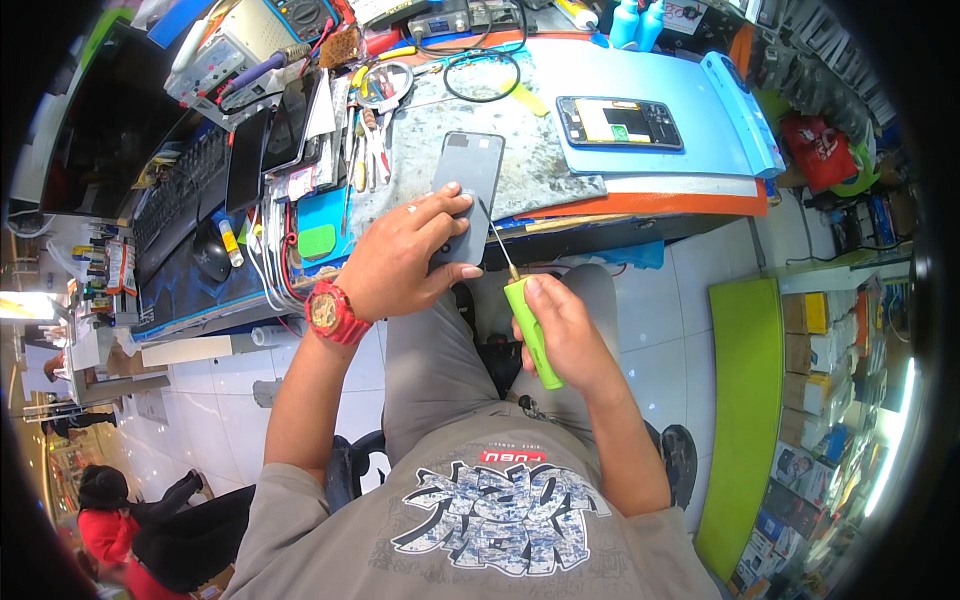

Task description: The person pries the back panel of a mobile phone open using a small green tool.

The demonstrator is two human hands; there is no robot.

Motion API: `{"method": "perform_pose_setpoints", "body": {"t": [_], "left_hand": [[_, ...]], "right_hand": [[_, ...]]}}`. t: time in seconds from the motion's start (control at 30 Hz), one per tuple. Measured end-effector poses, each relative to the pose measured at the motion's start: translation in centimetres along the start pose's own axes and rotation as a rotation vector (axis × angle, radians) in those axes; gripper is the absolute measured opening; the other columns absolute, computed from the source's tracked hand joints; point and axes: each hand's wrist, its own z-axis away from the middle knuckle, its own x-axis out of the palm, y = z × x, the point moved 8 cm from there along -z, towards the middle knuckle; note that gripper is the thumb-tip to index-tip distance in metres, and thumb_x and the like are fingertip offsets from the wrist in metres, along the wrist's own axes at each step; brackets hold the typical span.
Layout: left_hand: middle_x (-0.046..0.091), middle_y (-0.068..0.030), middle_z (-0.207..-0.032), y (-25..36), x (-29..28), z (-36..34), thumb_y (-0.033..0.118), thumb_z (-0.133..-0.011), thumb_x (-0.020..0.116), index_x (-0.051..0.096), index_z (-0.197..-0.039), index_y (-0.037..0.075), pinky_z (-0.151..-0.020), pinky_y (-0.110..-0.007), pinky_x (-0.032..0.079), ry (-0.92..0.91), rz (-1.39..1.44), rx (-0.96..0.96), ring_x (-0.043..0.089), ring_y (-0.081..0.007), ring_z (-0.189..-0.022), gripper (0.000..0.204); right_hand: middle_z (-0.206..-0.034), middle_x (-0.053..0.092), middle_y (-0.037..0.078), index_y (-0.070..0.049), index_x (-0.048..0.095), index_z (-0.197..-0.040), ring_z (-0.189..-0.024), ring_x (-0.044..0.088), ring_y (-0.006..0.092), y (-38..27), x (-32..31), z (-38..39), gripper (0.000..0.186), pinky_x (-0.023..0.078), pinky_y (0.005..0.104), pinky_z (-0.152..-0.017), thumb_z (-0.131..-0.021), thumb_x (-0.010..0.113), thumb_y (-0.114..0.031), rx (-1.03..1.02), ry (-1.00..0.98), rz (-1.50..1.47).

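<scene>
A thin dark grey phone back cover (472, 160), with a cutout in one upper corner, lies at the front edge of the workbench and juts past it. My left hand (405, 245) grips it, fingers flat on its face and thumb at the lower edge. In my right hand (568, 325) is a green-handled tool (541, 362) with a thin metal shaft. Its slim tip reaches the cover's right edge; whether it touches I cannot tell. Farther right, a phone (620, 122) with its inner parts exposed rests on a light blue mat (690, 85).
Left of the cover are pliers and tweezers (372, 145), a magnifier (384, 84), dark phones (248, 160), a keyboard (180, 185) and a mouse (210, 250). A black cable loop (482, 98) lies behind. Blue bottles (636, 25) stand at the back. A green-edged shelf (735, 420) is at right.
</scene>
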Motion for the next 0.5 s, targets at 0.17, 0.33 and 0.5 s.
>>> {"method": "perform_pose_setpoints", "body": {"t": [0.17, 0.33, 0.5], "left_hand": [[0.068, -0.0172, -0.143, -0.03, 0.00, 0.03, 0.031, -0.089, 0.088, 0.072, -0.114, -0.003, -0.113, -0.049, 0.052, -0.005, -0.007, -0.001, 0.059, -0.0388, -0.145, 0.045], [0.068, -0.0172, -0.144, 0.01, -0.07, 0.03, 0.031, -0.089, 0.088, 0.072, -0.114, -0.003, -0.114, -0.049, 0.052, -0.012, -0.006, -0.008, 0.059, -0.0384, -0.145, 0.045], [0.068, -0.0173, -0.144, 0.02, -0.08, 0.01, 0.030, -0.089, 0.088, 0.072, -0.115, -0.003, -0.114, -0.049, 0.052, -0.011, -0.005, -0.006, 0.058, -0.0384, -0.145, 0.045]], "right_hand": [[-0.082, 0.062, 0.006, -0.004, 0.059, -0.128, -0.051, 0.060, 0.0133, 0.06, 0.00, -0.29, 0.047, 0.049, 0.0290, -0.047, -0.119, 0.046, -0.048, 0.001, 0.007, -0.002], [-0.082, 0.062, 0.006, -0.004, 0.059, -0.127, -0.051, 0.060, 0.0134, 0.05, -0.04, -0.44, 0.047, 0.048, 0.0287, -0.046, -0.119, 0.046, -0.048, 0.009, 0.004, -0.011], [-0.081, 0.062, 0.006, -0.004, 0.059, -0.126, -0.050, 0.060, 0.0134, 0.11, -0.14, -0.52, 0.045, 0.048, 0.0287, -0.046, -0.119, 0.047, -0.047, 0.013, 0.013, -0.015]]}}
